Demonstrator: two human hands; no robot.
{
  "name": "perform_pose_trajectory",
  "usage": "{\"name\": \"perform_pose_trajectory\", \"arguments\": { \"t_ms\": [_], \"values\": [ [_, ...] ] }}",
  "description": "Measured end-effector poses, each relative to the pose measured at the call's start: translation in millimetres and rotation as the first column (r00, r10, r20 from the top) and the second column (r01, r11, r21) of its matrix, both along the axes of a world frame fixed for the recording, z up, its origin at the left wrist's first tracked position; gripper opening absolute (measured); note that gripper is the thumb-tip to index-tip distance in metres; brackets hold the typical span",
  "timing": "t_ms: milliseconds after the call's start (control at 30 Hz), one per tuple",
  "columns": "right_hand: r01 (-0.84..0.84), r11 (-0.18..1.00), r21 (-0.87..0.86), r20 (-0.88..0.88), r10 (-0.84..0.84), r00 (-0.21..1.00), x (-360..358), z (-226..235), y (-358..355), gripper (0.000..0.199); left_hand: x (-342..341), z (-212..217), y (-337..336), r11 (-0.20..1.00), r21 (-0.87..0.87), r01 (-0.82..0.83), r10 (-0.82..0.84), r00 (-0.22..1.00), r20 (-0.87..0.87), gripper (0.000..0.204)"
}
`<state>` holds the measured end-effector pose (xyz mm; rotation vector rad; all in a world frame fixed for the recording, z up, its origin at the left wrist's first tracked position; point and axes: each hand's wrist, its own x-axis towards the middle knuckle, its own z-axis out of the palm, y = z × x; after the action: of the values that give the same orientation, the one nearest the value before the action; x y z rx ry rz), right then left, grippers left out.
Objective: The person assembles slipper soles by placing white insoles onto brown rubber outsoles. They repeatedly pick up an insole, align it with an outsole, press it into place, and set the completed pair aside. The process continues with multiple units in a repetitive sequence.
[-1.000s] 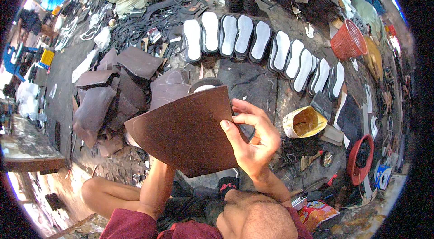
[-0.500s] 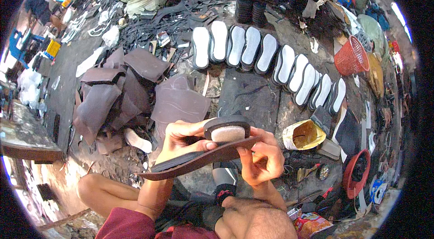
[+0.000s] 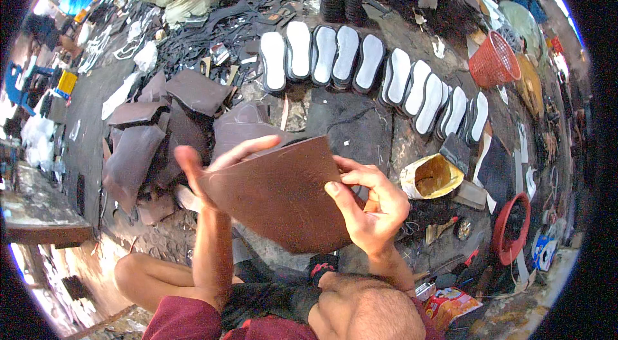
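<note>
A flat brown sheet of sole material (image 3: pixel 283 195) with cut straight edges is held up tilted before me, its plain face toward me. My right hand (image 3: pixel 376 205) pinches its right edge between thumb and fingers. At the sheet's left corner is my left hand (image 3: pixel 209 169), somewhat blurred, thumb and fingers spread apart, the fingers reaching along the far edge. A sliver of black shows behind the top edge; the rest of the black piece seen earlier is hidden by the sheet.
White-topped soles (image 3: pixel 346 54) stand in a curved row ahead. Brown sheets (image 3: pixel 138 153) lie heaped at left, near black scraps (image 3: pixel 257 25). To the right are a yellowish tin (image 3: pixel 431 176), a red basket (image 3: pixel 494 60) and a red bowl (image 3: pixel 512 227).
The brown sheet has turned from edge-on to face me, covering the black piece on it. My left hand has moved left and its fingers have spread; my right hand still grips the edge.
</note>
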<state>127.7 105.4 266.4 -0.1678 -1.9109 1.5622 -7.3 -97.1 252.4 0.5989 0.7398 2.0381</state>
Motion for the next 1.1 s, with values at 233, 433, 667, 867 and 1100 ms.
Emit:
{"name": "perform_pose_trajectory", "arguments": {
  "t_ms": [233,433,667,867,1100],
  "values": [
    [-0.057,0.942,0.33,-0.03,0.071,0.997,-0.3,19.9,7.9,0.022,-21.4,74.6,9.2,0.736,-0.636,-0.231,-0.34,0.686,-0.643,0.072],
    [-0.216,0.962,-0.164,0.341,0.261,0.903,0.6,14.5,18.6,0.037,-9.3,47.7,12.7,0.732,-0.547,-0.406,-0.189,0.65,-0.736,0.06],
    [-0.155,0.908,-0.389,0.368,0.308,0.878,-14.8,-10.1,24.4,0.024,-10.7,44.7,29.3,0.675,-0.669,-0.312,-0.325,0.688,-0.649,0.053],
    [-0.126,0.892,-0.433,0.408,0.319,0.855,-27.0,-28.0,41.6,0.024,-21.6,13.8,42.6,0.75,-0.64,-0.168,-0.329,0.744,-0.581,0.058],
    [-0.272,0.904,-0.329,0.437,0.401,0.805,-66.6,-54.5,67.3,0.023,-5.6,-43.3,59.8,0.781,-0.585,-0.219,-0.116,0.87,-0.48,0.051]
  ]
}}
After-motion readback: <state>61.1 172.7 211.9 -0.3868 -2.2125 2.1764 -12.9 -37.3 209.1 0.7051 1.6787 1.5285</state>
